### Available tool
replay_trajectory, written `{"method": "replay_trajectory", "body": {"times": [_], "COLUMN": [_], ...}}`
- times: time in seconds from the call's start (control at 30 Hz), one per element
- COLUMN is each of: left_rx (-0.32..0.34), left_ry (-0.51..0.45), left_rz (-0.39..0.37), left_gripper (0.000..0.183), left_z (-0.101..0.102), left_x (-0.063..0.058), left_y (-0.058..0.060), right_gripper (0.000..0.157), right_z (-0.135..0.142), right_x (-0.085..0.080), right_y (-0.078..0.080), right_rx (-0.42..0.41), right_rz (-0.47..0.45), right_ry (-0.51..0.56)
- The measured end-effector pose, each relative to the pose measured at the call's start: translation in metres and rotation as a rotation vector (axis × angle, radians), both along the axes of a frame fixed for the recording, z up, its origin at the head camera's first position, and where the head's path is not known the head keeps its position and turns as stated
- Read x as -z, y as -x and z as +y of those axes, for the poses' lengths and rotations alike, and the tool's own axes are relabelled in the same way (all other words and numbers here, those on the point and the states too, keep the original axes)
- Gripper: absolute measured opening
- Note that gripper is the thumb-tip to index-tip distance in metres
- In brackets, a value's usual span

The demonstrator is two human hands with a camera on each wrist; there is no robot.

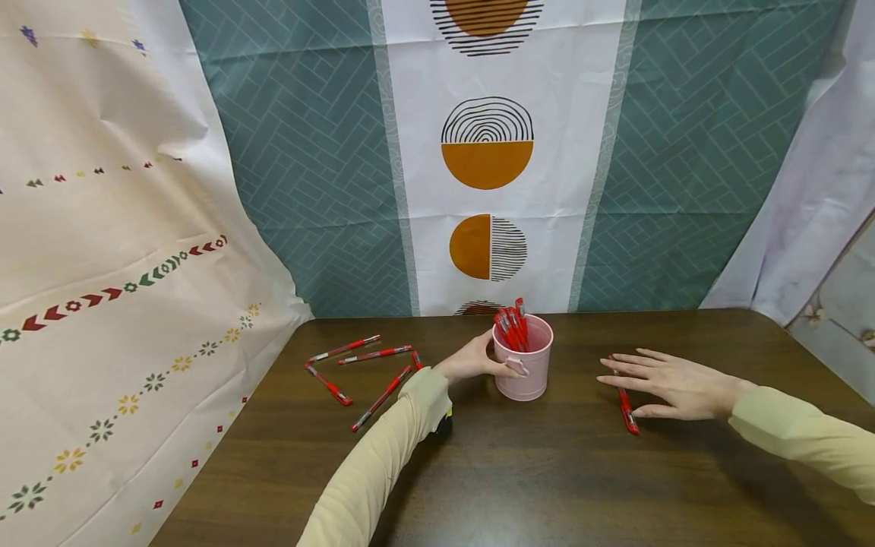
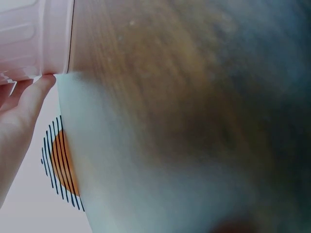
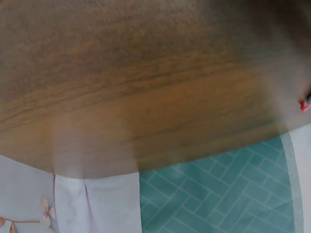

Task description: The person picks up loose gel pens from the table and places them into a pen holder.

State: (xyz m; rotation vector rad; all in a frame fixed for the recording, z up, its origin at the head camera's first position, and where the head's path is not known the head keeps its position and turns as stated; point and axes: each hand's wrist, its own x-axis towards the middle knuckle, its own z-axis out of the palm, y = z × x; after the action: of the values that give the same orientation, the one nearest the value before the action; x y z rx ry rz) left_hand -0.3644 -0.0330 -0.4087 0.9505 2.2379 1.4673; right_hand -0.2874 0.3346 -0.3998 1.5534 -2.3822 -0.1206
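A small pink bucket stands on the brown table, with several red pens upright inside it and leaning left. My left hand holds the bucket at its left side, thumb across the front; the other fingers are mostly hidden. In the left wrist view, fingers touch the pink wall. Over to the right, my right hand is spread flat above a single red pen, its fingers straight and partly covering it. Whether they touch cannot be told. Only a red pen end shows in the right wrist view.
Several loose red pens lie on the left of the table, among them one pen near the back and another pen beside the left sleeve. A patterned curtain hangs behind the table's far edge. Cream cloth borders the left side.
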Motion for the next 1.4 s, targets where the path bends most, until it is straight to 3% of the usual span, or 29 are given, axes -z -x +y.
{"method": "replay_trajectory", "body": {"times": [0.53,0.87,1.07,1.4], "left_rx": [-0.01,-0.006,0.015,0.011], "left_ry": [0.004,-0.007,-0.039,-0.035], "left_rz": [0.007,-0.006,0.0,0.022], "left_gripper": [0.07,0.069,0.069,0.068], "left_z": [0.001,0.001,0.001,0.002], "left_x": [0.002,0.002,0.002,0.003], "left_y": [0.004,0.002,0.001,0.002], "right_gripper": [0.058,0.059,0.055,0.05], "right_z": [-0.002,-0.013,-0.02,-0.026], "right_x": [0.016,0.022,0.025,0.025], "right_y": [-0.01,-0.016,-0.016,-0.011], "right_rx": [0.007,0.134,0.116,0.111], "right_rz": [-0.063,-0.147,-0.19,-0.125], "right_ry": [-0.002,0.03,0.089,0.087]}}
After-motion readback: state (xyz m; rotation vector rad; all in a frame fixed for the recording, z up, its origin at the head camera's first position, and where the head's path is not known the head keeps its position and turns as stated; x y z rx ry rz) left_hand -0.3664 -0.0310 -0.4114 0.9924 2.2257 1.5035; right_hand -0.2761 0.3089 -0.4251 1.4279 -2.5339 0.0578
